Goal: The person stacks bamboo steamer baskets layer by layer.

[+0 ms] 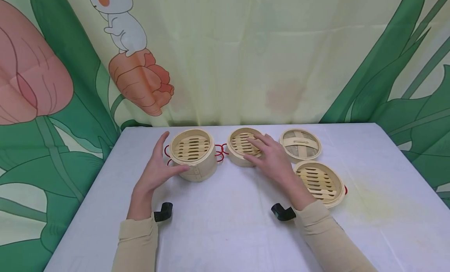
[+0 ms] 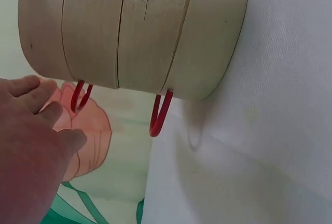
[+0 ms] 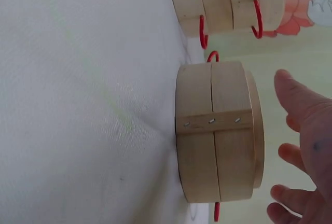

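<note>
Two bamboo steamer baskets with red loop handles stand stacked [image 1: 202,172] at the left of the group. My left hand [image 1: 159,166] is beside this stack, fingers spread and thumb in front of its wall; the left wrist view shows the fingers apart from the wall. A single slatted steamer basket [image 1: 239,159] sits just right of the stack. Over its right side hovers my right hand [image 1: 274,158], with fingers spread. In the right wrist view a gap separates the thumb and fingers from that basket [image 3: 196,167]. Neither hand holds anything.
Behind and right of my right hand lies a round steamer lid [image 1: 300,143] with a strap handle. Another slatted basket [image 1: 318,182] rests near my right forearm, touching or close to the lid. A white cloth covers the table [image 1: 225,233]; a printed curtain [image 1: 246,68] hangs behind.
</note>
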A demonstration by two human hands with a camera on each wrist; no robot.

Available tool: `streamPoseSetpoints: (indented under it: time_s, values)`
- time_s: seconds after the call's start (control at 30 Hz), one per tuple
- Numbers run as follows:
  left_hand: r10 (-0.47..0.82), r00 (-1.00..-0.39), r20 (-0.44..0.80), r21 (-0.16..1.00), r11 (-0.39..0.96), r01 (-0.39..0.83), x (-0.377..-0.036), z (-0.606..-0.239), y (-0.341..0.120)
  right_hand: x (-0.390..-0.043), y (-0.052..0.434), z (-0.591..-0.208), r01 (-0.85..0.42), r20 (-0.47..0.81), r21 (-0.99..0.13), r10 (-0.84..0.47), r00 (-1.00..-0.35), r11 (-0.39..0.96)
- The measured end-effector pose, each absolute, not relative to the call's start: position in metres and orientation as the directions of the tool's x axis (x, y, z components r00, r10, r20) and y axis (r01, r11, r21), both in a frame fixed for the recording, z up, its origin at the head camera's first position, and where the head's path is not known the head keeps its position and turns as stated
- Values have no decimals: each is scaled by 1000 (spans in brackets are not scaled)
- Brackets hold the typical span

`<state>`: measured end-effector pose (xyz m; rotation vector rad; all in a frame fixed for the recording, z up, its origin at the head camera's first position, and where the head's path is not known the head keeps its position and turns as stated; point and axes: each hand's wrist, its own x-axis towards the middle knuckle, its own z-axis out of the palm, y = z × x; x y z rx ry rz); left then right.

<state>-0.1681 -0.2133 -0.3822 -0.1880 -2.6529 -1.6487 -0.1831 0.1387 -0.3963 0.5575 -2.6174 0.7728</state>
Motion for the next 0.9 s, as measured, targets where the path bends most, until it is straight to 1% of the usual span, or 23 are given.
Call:
streamPoseSetpoints:
  time_s: [0.07,0.17,0.4,0.5,0.67,0.9]
  values:
    - [110,-991,73,894,434,114,-169,-382,-212,-182,141,-395,-438,391,-442,-271,-880,783]
    - [126,-990,65,897,428,114,-170,-382,-210,-182,144,-394,-425,356,-440,-280,-891,791]
    - [150,-987,48,901,420,107,-172,-382,-207,-182,147,-395,-422,311,-406,-312,-898,811]
    - [156,-987,35,901,421,99,-173,-384,-207,-182,148,-395,-416,289,-413,-317,-903,810]
    - [153,-988,13,898,432,79,-174,-385,-207,-182,149,-395,-429,277,-424,-337,-900,798]
    - [161,-987,5,898,434,75,-176,-386,-210,-185,153,-399,-463,293,-448,-363,-884,765]
